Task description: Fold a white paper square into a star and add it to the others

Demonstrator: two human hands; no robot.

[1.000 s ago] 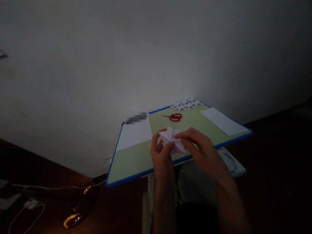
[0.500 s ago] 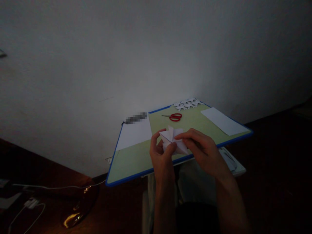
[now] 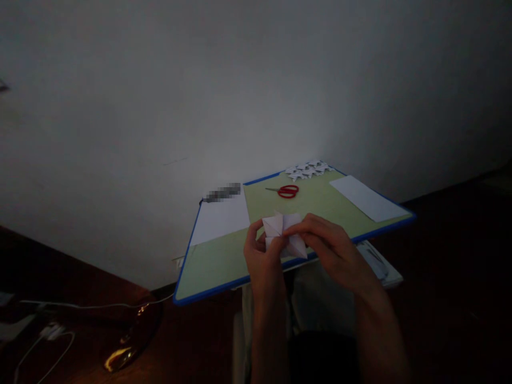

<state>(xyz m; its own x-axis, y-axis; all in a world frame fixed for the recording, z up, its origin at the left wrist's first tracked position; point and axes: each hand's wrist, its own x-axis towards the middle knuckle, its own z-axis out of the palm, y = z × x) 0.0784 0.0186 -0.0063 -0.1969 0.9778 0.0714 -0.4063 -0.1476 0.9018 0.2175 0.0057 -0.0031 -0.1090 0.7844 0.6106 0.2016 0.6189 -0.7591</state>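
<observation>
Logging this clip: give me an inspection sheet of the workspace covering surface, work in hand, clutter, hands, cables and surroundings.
Surface: pale green table with blue edging, standing by the wall.
Work in hand: folded white paper, held above the table's near edge.
Clutter: red-handled scissors; small folded papers grouped at the far edge; left sheet, partly pixelated; right sheet.
Hands: left hand grips the folded paper, thumb in front; right hand has its index fingertip at the paper's middle.
Cables: white cable at lower left, running toward the table's left corner.
Surroundings: grey wall; dark, dimly lit floor.
</observation>
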